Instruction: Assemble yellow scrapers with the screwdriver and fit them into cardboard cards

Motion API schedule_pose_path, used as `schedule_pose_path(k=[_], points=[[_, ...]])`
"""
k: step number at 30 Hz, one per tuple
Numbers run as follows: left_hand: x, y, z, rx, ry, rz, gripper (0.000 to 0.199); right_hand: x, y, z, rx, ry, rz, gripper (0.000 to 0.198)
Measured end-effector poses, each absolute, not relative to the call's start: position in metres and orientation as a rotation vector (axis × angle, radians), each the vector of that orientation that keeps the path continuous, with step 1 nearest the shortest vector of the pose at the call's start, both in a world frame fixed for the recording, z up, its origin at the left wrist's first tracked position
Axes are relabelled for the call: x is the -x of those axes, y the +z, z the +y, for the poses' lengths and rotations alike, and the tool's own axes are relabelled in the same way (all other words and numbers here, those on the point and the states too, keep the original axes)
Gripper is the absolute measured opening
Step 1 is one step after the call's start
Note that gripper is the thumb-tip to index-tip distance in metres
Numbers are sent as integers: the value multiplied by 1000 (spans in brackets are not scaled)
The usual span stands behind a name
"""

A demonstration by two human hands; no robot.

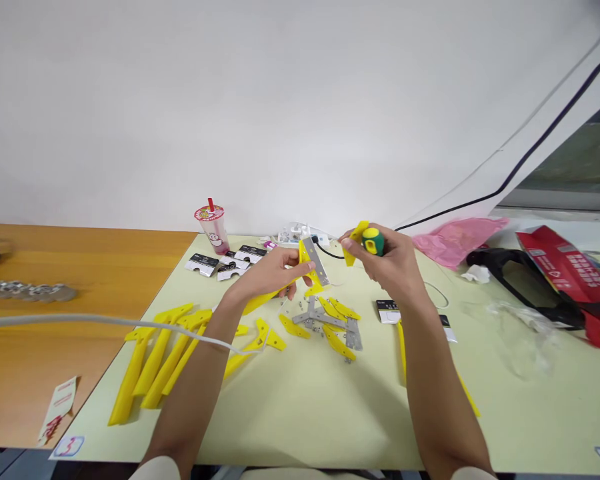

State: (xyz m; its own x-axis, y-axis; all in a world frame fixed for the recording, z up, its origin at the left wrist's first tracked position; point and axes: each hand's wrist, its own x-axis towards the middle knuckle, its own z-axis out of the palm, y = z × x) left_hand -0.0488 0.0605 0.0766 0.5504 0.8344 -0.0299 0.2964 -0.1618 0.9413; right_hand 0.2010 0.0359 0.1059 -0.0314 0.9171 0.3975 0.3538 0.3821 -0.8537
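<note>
My left hand [276, 268] is closed around a yellow plastic handle [266, 301], holding it up above the table. A grey metal plate [315, 261] with holes lies against the handle's head. To its right, my right hand [387, 257] grips a screwdriver [373, 241] with a green and yellow handle; its shaft is hidden. The fingers of that hand also pinch a small yellow plastic piece [356, 243], apart from the metal plate. Below the hands lies a pile of loose yellow pieces [339, 343], grey metal plates [353, 333] and small screws [317, 328].
Several yellow T-headed handles [130, 380] lie at the left. Black-and-white cards [201, 264] and a drink cup [213, 230] stand behind them. A white cable [105, 321] crosses the left side. At right are a pink bag [457, 241], clear plastic [523, 343] and red packaging [570, 267].
</note>
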Motion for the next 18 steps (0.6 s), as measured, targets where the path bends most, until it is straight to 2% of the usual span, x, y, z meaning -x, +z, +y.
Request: schedule_pose_path(k=[8, 18], points=[[48, 73, 64, -1655, 672, 971, 51, -211, 106, 39, 1002, 798, -1420, 35], [50, 67, 69, -1639, 705, 997, 55, -213, 108, 38, 978, 789, -1310, 31]])
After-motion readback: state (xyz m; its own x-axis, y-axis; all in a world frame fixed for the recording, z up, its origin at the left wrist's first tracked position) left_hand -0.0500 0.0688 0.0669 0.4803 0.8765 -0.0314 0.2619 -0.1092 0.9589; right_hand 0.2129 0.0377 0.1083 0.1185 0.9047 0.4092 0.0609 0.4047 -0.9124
